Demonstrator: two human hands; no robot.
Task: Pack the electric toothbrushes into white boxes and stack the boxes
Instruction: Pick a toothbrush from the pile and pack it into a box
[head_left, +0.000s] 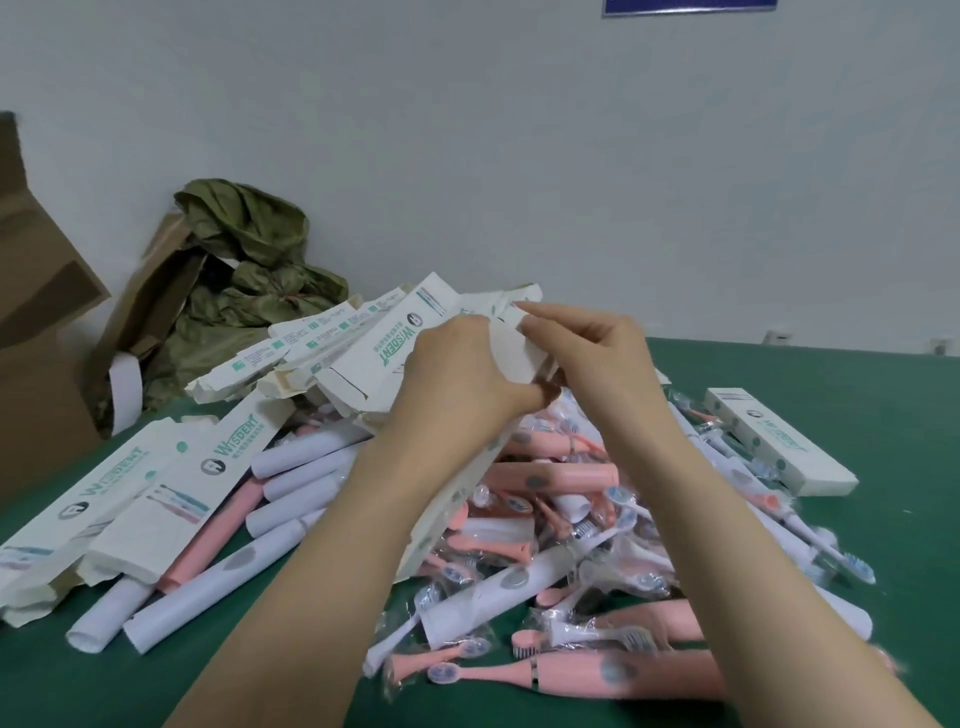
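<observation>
Now opening a box (511, 356): left hand (462, 374) grips its body, right hand (582, 343) pinches the flap. Next, likely: take a toothbrush (571, 475) from 6 o'clock, slide it in.

**Colours on the packing table.** Table (831, 395): dark green. Boxes (156, 499): white, with teal lettering, a black round logo, and pink and teal brush pictures. Held box (511, 358): plain cream face. Brushes (571, 474): pink or white handles, each with a grey oval button. Brush heads (860, 566): blue-and-white bristles on pink or white necks. Bag (249, 249): olive green. Carton (36, 364): brown. Wall (519, 130): pale grey. Sign (685, 5): blue.
</observation>
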